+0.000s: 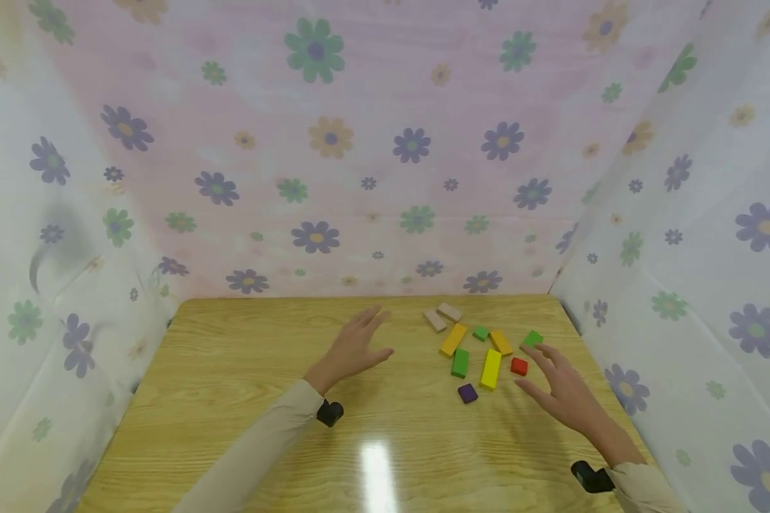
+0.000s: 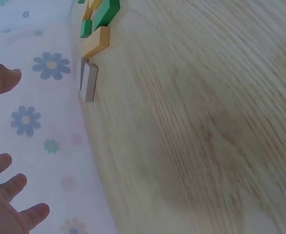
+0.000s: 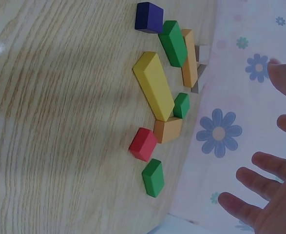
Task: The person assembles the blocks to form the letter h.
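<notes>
Several coloured blocks lie loose on the right half of the wooden table. Among them are a yellow block [image 1: 490, 369], a purple cube [image 1: 468, 393], a red cube [image 1: 519, 366], a green block [image 1: 460, 363], two orange blocks [image 1: 453, 340] and two pale wooden blocks [image 1: 449, 312]. My left hand [image 1: 349, 350] hovers left of the group, fingers extended and holding nothing. Above the group's right edge is my right hand [image 1: 561, 388], also empty with fingers spread. It partly covers the rightmost green block [image 1: 532, 338] in the head view. A small green block [image 1: 480, 333] sits between the orange ones.
Flower-patterned cloth walls [image 1: 372, 178] enclose the wooden table [image 1: 231, 356] at the back and both sides. Black wrist cameras [image 1: 330, 412] are strapped to both wrists. A bright light reflection shows near the table's front.
</notes>
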A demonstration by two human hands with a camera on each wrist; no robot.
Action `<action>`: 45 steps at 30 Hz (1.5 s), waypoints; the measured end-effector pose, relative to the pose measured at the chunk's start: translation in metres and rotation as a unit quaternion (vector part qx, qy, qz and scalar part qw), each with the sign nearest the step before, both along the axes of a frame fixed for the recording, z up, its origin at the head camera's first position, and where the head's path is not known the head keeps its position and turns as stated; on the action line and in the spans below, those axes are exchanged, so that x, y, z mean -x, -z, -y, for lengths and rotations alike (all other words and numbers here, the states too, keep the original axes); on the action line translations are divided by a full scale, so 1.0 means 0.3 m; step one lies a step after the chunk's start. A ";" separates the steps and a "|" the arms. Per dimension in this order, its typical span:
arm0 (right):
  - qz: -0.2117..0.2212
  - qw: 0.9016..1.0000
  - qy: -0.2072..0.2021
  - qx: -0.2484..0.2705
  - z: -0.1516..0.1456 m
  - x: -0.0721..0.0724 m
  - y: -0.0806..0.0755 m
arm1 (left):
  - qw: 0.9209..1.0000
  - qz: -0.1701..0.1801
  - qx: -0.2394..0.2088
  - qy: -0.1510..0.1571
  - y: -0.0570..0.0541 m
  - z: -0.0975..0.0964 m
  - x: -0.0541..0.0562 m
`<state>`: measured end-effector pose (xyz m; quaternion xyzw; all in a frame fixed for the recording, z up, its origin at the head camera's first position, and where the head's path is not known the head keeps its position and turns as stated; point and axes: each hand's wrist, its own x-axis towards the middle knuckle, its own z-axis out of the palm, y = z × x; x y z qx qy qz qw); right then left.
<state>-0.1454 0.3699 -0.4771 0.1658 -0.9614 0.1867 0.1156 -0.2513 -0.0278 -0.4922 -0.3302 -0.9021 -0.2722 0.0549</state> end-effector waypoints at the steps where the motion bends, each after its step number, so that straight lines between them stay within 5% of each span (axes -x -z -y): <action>1: 0.005 1.000 0.000 0.003 0.000 0.002 0.002 | 1.000 0.006 0.002 0.005 0.003 -0.012 0.009; 17: 0.042 0.998 -0.017 0.043 0.017 0.062 0.065 | 0.996 0.052 0.022 0.065 0.018 -0.185 0.080; 31: 0.070 0.995 0.001 0.069 0.030 0.120 0.138 | 0.983 0.171 -0.024 0.070 0.046 -0.305 0.125; 38: 0.104 0.990 0.018 0.088 0.034 0.140 0.182 | 0.977 0.188 -0.026 0.097 0.073 -0.384 0.141; 45: 0.105 0.990 0.012 0.089 0.030 0.165 0.213 | 0.979 0.178 -0.030 0.092 0.111 -0.439 0.156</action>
